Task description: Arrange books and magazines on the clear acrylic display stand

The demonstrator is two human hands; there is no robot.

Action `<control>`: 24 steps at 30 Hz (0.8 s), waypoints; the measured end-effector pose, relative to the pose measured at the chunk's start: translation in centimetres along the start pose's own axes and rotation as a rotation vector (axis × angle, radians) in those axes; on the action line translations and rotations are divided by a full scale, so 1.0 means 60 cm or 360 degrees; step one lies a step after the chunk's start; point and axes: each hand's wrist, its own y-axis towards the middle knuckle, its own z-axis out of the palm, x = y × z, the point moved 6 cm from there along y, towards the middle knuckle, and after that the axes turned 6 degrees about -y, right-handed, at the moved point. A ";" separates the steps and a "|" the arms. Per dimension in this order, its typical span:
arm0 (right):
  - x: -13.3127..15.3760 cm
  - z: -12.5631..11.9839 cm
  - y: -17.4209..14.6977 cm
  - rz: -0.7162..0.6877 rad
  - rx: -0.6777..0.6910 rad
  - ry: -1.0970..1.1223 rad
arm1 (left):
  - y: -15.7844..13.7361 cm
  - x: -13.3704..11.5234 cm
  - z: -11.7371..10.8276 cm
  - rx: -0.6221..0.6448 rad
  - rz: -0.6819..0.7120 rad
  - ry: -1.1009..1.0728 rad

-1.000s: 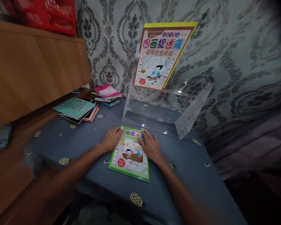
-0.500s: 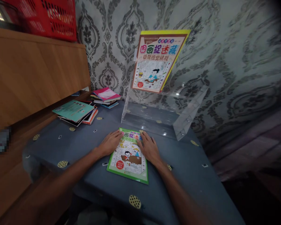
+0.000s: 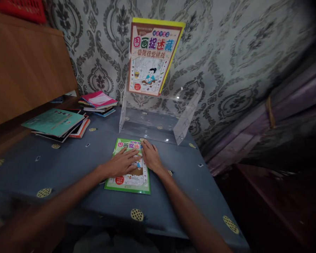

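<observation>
Green-edged book (image 3: 134, 181) partly hidden under both hands (image 3: 122, 163) (image 3: 151, 157)

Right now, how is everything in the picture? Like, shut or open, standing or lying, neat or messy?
Green-edged book: shut, lying cover up.
Left hand: open, spread across the cover.
Right hand: open, resting at the upper right edge.
Clear rack: standing upright.
Brown-edged book: shut, standing in the rack, cover facing out.
Teal-topped pile: messy, fanned out.
Pink-topped pile: stacked unevenly.
Curtain: gathered.
</observation>
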 end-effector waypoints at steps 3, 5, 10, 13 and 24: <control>-0.004 0.003 0.002 -0.0002 0.0018 -0.0012 | -0.004 -0.024 -0.001 0.0015 0.0109 -0.0031; -0.006 0.004 0.002 0.0001 0.0013 -0.0024 | -0.013 -0.040 -0.002 0.0039 0.0187 -0.0064; -0.004 0.002 0.003 0.0004 0.0005 -0.0071 | -0.049 -0.075 -0.012 0.0135 0.0332 -0.0204; 0.001 0.000 0.003 0.0021 0.0020 -0.0111 | -0.069 -0.084 -0.021 0.0162 0.0354 -0.0273; 0.024 -0.006 -0.039 -0.0039 -0.0052 -0.0258 | -0.093 -0.031 -0.038 -0.0140 0.0114 -0.0346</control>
